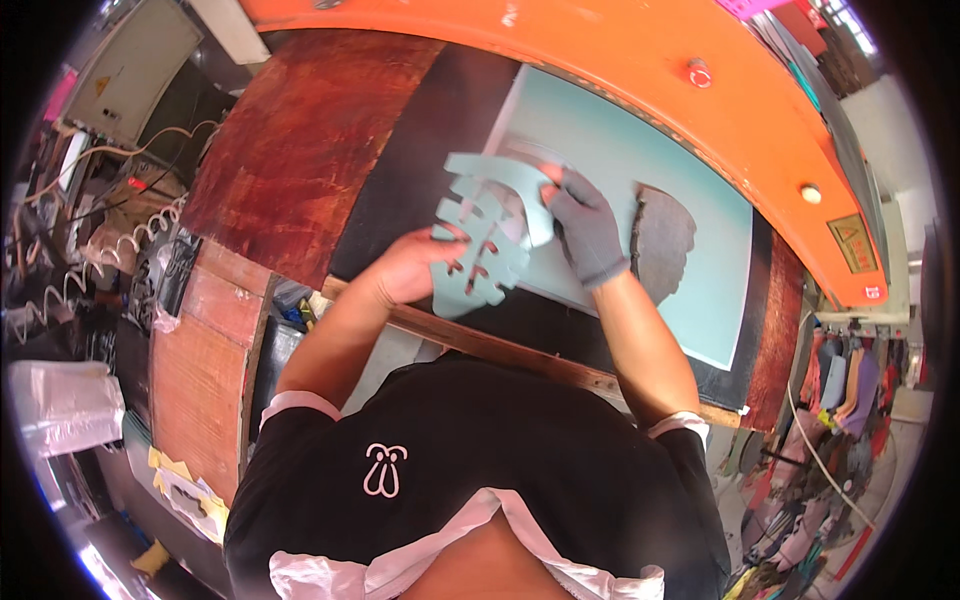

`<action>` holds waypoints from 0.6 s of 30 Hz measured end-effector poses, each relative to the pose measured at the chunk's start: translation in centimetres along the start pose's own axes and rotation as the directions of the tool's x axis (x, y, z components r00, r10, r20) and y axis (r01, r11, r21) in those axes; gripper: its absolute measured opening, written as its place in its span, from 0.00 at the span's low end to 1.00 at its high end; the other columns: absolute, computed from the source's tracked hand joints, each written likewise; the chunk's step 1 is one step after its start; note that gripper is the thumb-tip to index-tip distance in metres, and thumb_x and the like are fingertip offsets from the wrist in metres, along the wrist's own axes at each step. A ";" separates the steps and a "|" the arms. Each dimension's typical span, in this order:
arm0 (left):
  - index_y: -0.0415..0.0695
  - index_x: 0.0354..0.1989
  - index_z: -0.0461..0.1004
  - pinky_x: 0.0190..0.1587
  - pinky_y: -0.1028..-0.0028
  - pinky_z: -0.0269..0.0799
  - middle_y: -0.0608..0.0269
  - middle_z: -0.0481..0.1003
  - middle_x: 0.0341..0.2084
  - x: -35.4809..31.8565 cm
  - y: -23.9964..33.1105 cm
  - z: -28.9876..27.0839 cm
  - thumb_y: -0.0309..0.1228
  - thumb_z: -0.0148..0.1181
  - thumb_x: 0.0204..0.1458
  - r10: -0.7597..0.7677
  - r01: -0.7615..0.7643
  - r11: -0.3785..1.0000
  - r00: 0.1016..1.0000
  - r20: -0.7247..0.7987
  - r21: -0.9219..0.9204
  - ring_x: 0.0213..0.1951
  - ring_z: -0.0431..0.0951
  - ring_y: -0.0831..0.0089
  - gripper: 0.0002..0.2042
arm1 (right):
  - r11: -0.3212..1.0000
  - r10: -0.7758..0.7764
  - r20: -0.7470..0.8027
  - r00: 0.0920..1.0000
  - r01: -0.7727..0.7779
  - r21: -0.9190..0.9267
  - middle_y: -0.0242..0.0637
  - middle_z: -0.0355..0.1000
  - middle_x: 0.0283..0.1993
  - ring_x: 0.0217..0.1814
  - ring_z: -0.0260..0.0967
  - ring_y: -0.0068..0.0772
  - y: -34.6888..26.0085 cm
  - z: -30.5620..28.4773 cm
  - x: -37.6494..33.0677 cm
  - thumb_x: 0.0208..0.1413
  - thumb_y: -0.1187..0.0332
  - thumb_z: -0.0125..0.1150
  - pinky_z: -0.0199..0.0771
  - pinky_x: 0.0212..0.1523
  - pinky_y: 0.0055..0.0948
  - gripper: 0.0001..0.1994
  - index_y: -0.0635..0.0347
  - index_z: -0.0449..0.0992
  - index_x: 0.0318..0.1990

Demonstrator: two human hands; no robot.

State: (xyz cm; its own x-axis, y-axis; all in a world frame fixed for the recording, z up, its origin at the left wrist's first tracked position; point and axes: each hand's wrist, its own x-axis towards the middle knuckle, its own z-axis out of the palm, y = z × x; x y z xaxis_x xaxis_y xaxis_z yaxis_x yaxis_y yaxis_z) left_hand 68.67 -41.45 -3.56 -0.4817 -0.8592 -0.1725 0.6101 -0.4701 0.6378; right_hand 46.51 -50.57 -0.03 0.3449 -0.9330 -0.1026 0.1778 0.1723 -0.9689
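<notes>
Pale blue-green cut pieces (462,283) with notched, tabbed edges are held up between my two hands; they overlap, and I cannot tell how many there are. My left hand (410,268), bare, is closed on their left edge. My right hand (585,225), in a grey glove with bare fingertips, pinches the curved upper right part. Beneath lies a large pale blue-green sheet (705,320) on a black board (400,165). Right of my gloved hand, a dark grey-brown shape (662,245) shows within the sheet; whether it is a hole or a separate piece is unclear.
An orange machine beam (600,45) with a red button (699,73) spans the far side. Reddish-brown worn boards (290,140) flank the black board. A wooden cabinet (200,370) and coiled hose (140,240) stand left. Colourful scraps (800,500) are heaped at right.
</notes>
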 end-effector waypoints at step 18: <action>0.37 0.57 0.63 0.62 0.59 0.54 0.43 0.59 0.58 0.9 2.5 -6.5 0.29 0.59 0.47 0.833 0.147 -0.309 0.519 0.193 0.940 0.60 0.58 0.48 0.27 | 0.324 -0.369 -0.506 0.780 -0.402 -0.856 0.60 0.62 0.55 0.56 0.62 0.60 2.9 -16.4 -6.1 0.41 0.47 0.65 0.64 0.55 0.44 0.39 0.69 0.63 0.55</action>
State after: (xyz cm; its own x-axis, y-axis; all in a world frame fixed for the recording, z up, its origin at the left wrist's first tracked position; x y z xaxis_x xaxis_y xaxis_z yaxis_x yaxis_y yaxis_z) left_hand 73.85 -44.67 -7.01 0.1372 -0.7982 0.5865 -0.8502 0.2088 0.4832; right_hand 29.82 -49.58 -5.86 -0.2626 -0.9510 0.1633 -0.8701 0.1602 -0.4661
